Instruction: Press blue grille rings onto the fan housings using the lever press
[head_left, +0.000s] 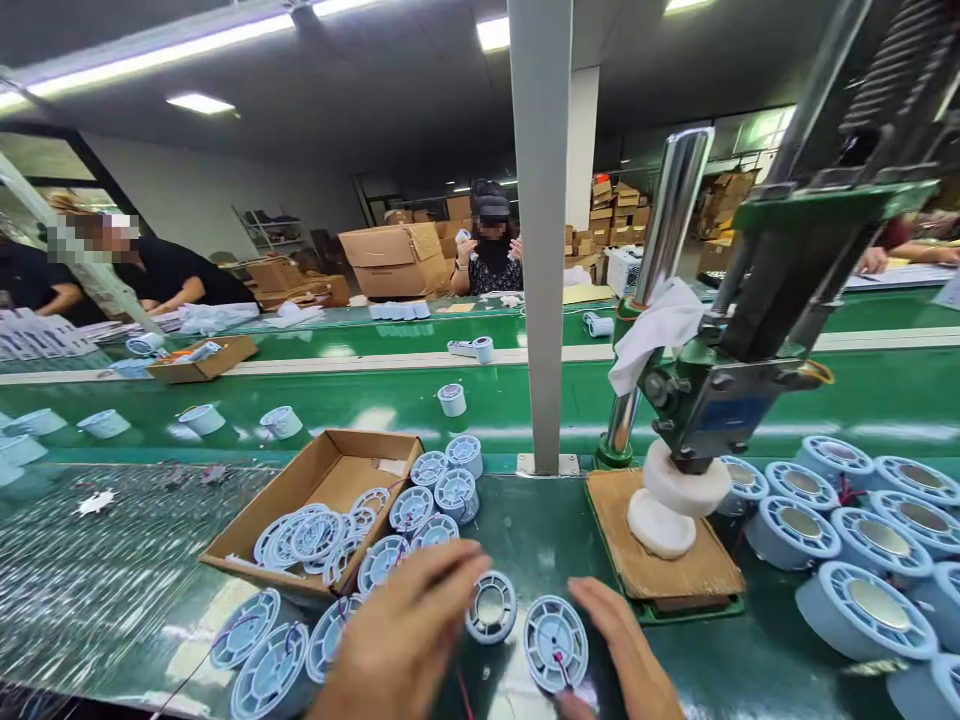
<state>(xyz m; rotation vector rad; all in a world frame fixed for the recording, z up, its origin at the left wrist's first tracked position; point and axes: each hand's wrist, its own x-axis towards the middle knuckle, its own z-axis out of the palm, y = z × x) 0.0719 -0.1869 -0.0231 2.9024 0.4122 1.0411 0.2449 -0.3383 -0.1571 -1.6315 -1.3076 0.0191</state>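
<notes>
Metal-topped cups (pixel 870 540) past wide-spread right hand (pixel 626 650) seemingly got done; bare cups (pixel 382 562) were left by left hand (pixel 412 620), grip unclear.

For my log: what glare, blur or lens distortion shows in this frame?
Head view: bright reflections on the green belt, and streaky glare over the left of the bench; the left hand looks soft, probably from motion; the ceiling is dark apart from its bright lights; the press leans toward the right edge, likely wide-angle stretch.
</notes>
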